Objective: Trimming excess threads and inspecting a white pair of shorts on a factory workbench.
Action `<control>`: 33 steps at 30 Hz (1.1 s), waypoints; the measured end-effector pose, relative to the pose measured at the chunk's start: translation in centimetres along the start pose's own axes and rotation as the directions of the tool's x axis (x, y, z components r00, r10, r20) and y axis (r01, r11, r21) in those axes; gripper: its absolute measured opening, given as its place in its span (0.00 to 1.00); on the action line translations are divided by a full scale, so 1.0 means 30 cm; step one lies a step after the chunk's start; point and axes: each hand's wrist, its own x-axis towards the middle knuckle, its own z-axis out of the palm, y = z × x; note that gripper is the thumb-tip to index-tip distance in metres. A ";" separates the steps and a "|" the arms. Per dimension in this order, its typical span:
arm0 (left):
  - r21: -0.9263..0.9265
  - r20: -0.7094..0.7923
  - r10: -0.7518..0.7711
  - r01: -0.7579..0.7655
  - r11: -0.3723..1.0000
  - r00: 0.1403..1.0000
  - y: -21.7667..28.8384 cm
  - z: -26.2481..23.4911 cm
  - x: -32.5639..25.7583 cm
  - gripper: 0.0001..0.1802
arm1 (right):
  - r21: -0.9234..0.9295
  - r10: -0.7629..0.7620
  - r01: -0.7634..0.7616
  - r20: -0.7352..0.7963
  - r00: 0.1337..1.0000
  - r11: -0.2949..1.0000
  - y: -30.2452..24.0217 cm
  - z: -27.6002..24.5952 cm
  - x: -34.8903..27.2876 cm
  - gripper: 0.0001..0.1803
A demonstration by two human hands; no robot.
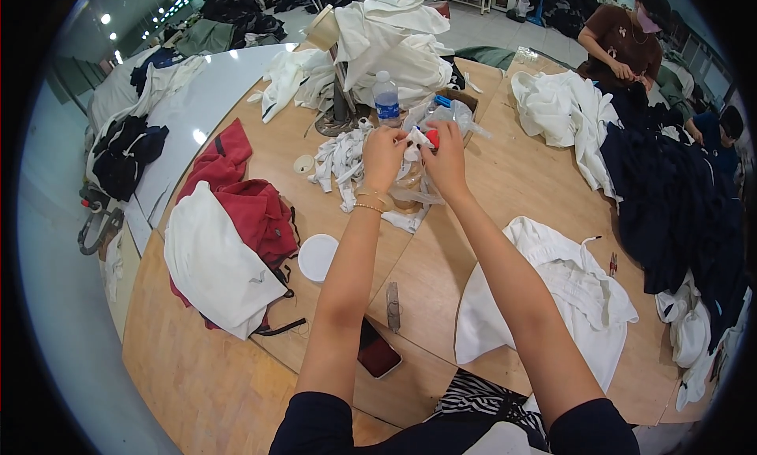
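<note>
Both arms stretch forward over the table. My left hand is closed, its fingertips pinching a small white piece of cloth with dark specks on it. My right hand has its thumb and fingers closed in on the same piece from the other side. A small red object shows between my right thumb and fingers; its kind is unclear. Just below lie clear plastic bags around a roll of tan tape, partly hidden. A heap of white fabric strips lies beside my left hand.
Behind my hands stand a water bottle and a stand draped with white garments. Red garments, a white lid, a phone, a small cutter and white shorts lie nearer. A person works at far right.
</note>
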 end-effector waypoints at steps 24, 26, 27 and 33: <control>-0.256 -0.119 0.016 -0.047 0.966 0.993 0.101 -0.025 0.042 0.12 | 0.164 0.282 -0.325 0.240 0.929 0.931 0.034 0.008 0.067 0.28; -0.312 -0.085 -0.003 -0.024 0.950 0.996 0.097 -0.022 0.051 0.14 | 0.170 0.271 -0.311 0.219 0.937 0.935 0.021 0.010 0.081 0.25; -0.312 -0.085 -0.001 -0.026 0.950 0.996 0.092 -0.018 0.056 0.14 | 0.175 0.261 -0.296 0.199 0.945 0.939 0.017 0.012 0.088 0.23; -0.657 -0.032 -0.132 0.079 0.750 0.991 0.054 0.010 0.094 0.16 | 0.297 0.419 -0.462 0.199 0.886 0.836 0.027 0.011 0.146 0.07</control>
